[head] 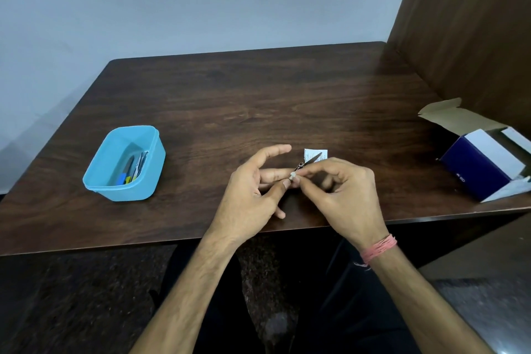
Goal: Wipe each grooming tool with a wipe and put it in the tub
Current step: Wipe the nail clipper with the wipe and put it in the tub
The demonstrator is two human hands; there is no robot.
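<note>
My left hand (253,187) and right hand (342,190) meet above the surface (258,100), near its front edge. Left thumb and fingers pinch a small metal tool (309,161); right fingers pinch a wadded wipe (293,177) against it. The blue tub (99,181) sits well apart, left.

- The tub (123,164) is light blue; the tools inside it (135,168) show silver-grey metal with a blue and a yellow handle end.
- The table (244,100) is dark brown with a wood-grain pattern.
- The wipe (293,176) is white.
- The small tool (309,161) is dark metal grey.
- The sachet (316,154) is white with fine dark print.
- The box (482,169) is navy blue and white, with plain brown cardboard flaps.
- The wrist thread (379,248) is pink.
- The wall (201,0) is pale bluish grey.
</note>
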